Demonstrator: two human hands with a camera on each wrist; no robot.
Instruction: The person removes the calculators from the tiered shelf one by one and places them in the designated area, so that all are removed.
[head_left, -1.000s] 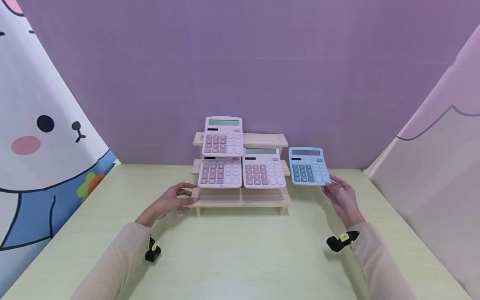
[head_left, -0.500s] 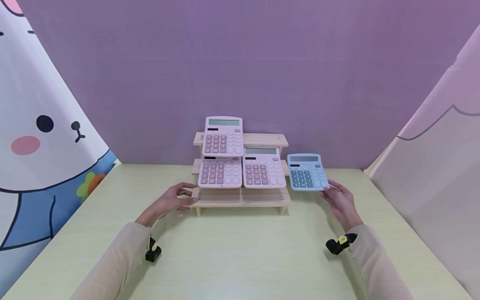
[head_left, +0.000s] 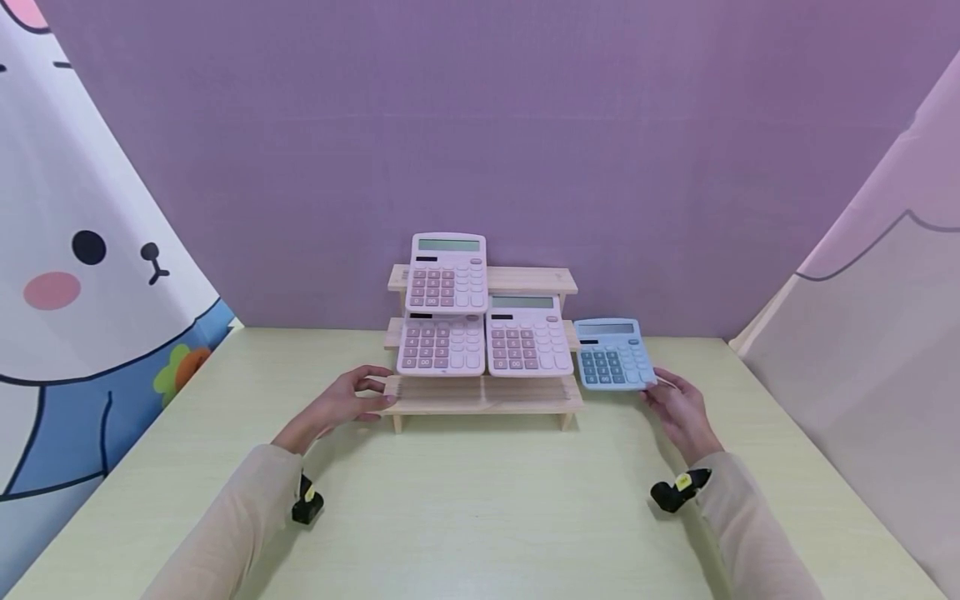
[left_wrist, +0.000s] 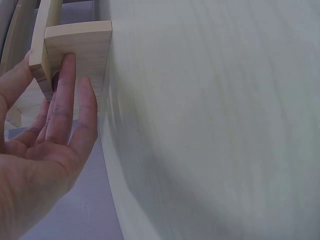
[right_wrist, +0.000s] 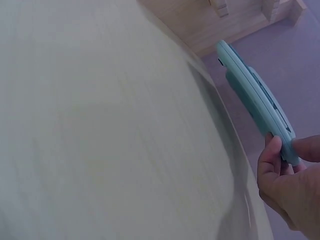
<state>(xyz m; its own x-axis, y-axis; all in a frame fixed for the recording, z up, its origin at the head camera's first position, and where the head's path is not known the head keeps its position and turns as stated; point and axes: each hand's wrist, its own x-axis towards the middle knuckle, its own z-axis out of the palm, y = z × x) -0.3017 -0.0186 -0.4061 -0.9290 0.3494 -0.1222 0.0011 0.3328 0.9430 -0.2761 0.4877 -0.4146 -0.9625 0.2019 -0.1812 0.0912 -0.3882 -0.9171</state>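
My right hand (head_left: 678,414) pinches the blue calculator (head_left: 613,354) at its lower right corner, just right of the wooden shelf. In the right wrist view, thumb and fingers (right_wrist: 272,155) hold the edge of that calculator (right_wrist: 260,102), which is tilted above the table. At the shelf's left end, my left hand (head_left: 341,406) grips the lowest board (head_left: 483,396). The left wrist view has the thumb on the board's edge and the fingertips (left_wrist: 68,62) against the wood below. Two pink calculators (head_left: 528,337) lean side by side on the middle tier; another pink calculator (head_left: 447,275) stands higher at left.
A pale table (head_left: 480,500) spreads around the shelf. Behind it rises a purple backdrop (head_left: 480,150). Cloth with a cartoon figure (head_left: 112,333) hangs at left, and a pale cloth (head_left: 885,350) is at right.
The blue calculator, in my right hand, has come down and slightly left, closer to the shelf's right side. My left hand and the pink calculators have stayed in place.
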